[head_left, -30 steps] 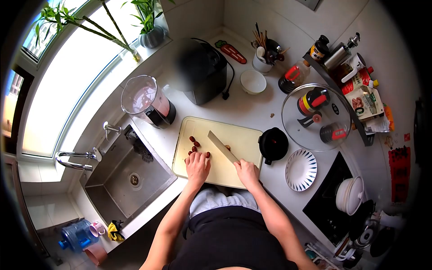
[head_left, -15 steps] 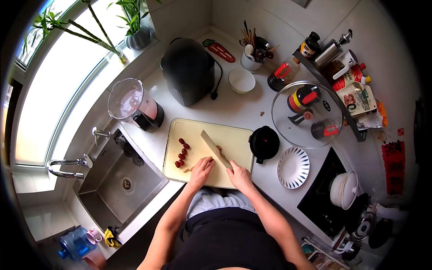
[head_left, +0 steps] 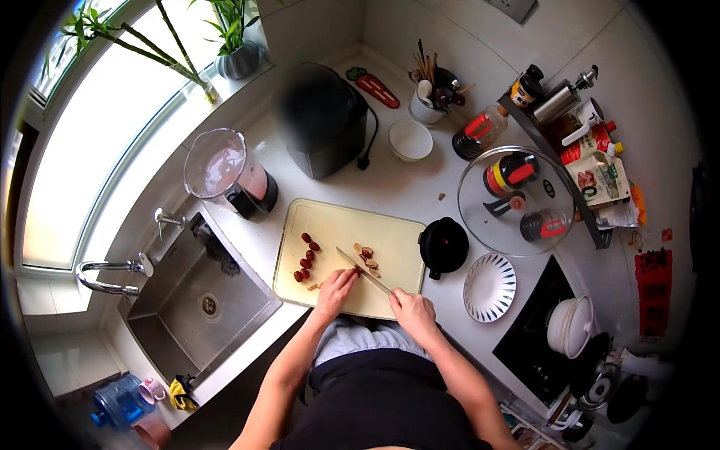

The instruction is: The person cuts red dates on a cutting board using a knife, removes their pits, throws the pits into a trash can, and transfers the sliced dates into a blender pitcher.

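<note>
My right hand (head_left: 412,309) grips the handle of a kitchen knife (head_left: 375,280), its blade angled toward the upper left over the cream cutting board (head_left: 401,236). Pinched at the fingertips of my left hand (head_left: 337,293), a small dark-red date (head_left: 357,270) lies by the blade, mostly hidden. Just beyond the knife are several cut date pieces (head_left: 368,258) with pale insides. Whole red dates (head_left: 306,264) sit in a loose line on the board's left side. Pale brown scraps (head_left: 313,286) rest beside my left hand.
A sink (head_left: 202,304) is at left, with a blender jug (head_left: 217,166) behind it. Right of the board stand a black pot-like container (head_left: 443,246), a patterned plate (head_left: 490,288) and a glass lid (head_left: 480,187). A white bowl (head_left: 410,140) sits farther back.
The knife has turned to a flatter angle, lower over the board, uncovering the cut pieces behind it. My right hand has shifted slightly right and down, while a date now shows at my left fingertips.
</note>
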`<control>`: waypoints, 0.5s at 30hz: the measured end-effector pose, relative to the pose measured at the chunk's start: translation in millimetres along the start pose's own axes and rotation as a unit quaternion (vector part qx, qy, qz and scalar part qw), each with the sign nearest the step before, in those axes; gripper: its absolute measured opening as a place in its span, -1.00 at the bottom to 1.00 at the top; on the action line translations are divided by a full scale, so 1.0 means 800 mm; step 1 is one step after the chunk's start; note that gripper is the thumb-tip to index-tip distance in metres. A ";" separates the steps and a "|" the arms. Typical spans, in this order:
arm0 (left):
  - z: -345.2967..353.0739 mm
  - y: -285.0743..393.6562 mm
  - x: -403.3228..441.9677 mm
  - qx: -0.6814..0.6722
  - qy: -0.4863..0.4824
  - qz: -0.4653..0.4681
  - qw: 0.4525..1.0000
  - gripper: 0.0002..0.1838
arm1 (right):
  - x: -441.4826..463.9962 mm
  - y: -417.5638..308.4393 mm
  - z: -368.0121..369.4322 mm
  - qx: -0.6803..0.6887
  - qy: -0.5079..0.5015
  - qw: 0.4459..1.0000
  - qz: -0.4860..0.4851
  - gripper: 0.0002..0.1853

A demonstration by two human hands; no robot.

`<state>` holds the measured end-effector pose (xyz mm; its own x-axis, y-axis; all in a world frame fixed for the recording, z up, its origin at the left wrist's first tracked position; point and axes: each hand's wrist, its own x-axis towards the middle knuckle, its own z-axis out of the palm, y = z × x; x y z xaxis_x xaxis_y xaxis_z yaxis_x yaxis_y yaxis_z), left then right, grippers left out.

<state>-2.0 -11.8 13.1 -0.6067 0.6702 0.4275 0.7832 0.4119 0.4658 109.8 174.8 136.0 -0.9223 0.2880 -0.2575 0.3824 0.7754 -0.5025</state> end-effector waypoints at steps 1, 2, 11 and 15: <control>0.000 0.000 -0.001 0.000 -0.001 0.001 1.000 -0.60 | 0.000 -0.001 -0.003 0.001 0.001 1.000 0.001 -0.79; 0.000 -0.001 -0.001 -0.003 -0.006 -0.006 1.000 -0.60 | 0.001 -0.001 -0.007 -0.001 -0.006 1.000 -0.007 -0.79; -0.002 0.000 0.003 -0.010 -0.012 -0.019 1.000 -0.64 | 0.016 -0.005 -0.006 -0.062 -0.036 0.997 -0.039 -0.78; -0.001 0.000 0.004 -0.018 0.003 -0.020 1.000 -0.62 | 0.031 0.000 0.017 -0.060 -0.047 0.997 -0.032 -0.77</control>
<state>-4.4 -10.2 15.4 -0.6377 0.6506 0.4125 0.7535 0.4156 0.5094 88.0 174.3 118.2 -0.9335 0.1854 -0.3069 0.3075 0.8540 -0.4196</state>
